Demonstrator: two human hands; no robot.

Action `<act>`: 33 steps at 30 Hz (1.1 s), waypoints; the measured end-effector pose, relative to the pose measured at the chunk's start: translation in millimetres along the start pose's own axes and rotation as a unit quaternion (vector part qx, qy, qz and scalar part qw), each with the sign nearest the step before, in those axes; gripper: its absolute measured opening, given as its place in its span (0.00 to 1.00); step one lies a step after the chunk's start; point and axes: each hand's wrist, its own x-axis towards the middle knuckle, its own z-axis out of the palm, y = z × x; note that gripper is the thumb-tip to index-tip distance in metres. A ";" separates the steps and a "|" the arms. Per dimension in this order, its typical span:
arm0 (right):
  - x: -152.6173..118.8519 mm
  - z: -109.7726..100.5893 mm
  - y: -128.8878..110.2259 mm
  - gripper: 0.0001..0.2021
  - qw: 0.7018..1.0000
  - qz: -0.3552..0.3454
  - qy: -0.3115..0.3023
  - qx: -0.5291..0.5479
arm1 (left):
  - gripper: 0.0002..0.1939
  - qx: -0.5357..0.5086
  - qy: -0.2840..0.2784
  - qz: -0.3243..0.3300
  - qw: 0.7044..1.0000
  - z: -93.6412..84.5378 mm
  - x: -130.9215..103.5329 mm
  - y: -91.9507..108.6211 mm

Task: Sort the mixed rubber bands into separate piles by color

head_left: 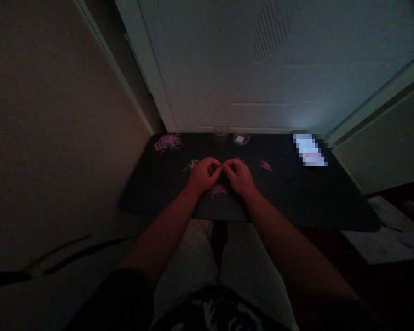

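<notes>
My left hand (204,174) and my right hand (238,174) meet over the middle of the dark table, thumbs and forefingers pinched tip to tip. Whatever lies between the fingertips is too small and dim to name. Just below them is a loose pile of thin pinkish strands (217,191). A bunch of pale strands (192,164) sits left of my left hand, partly covered by it. Behind my right hand some purple strands (240,160) peek out, and a small purple bunch (265,165) lies farther right.
A bigger heap of pink-purple strands (167,143) occupies the table's (296,197) back left corner. Along the back edge stand a clear cup (221,134) and a round clear dish (241,139) with a white square. A bright, pixelated object (310,149) lies at back right. A white panel (193,55) rises behind.
</notes>
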 end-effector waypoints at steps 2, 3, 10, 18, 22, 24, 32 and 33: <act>-0.2 -0.1 -1.2 0.08 1.000 0.003 -0.001 0.005 | 0.05 0.003 0.002 -0.001 1.000 0.0 0.0 -0.3; -0.4 -0.2 -2.2 0.08 1.000 0.004 0.000 0.009 | 0.05 0.004 0.002 0.000 1.000 -0.1 0.0 -0.4; -1.3 -1.4 -7.7 0.08 0.998 0.027 -0.014 0.063 | 0.06 0.002 -0.003 0.002 1.000 -0.8 0.3 0.0; 0.0 0.1 -2.5 0.04 1.000 -0.005 -0.006 0.029 | 0.04 0.012 -0.013 0.005 1.000 -0.2 0.4 -1.6; -0.5 0.1 -1.5 0.05 1.000 -0.011 -0.008 0.013 | 0.04 0.015 -0.021 0.011 1.000 -0.7 0.4 -1.0; -0.8 -0.4 -1.7 0.05 1.000 -0.016 -0.013 -0.002 | 0.04 0.015 -0.026 0.014 0.999 -1.2 0.4 -0.3; -1.4 -0.2 -3.7 0.04 1.000 -0.026 -0.003 -0.018 | 0.05 0.003 -0.060 0.018 0.998 -2.4 0.3 1.8; -1.5 -0.2 -3.9 0.04 0.999 -0.027 0.000 -0.017 | 0.05 0.000 -0.062 0.018 0.998 -2.5 0.3 1.8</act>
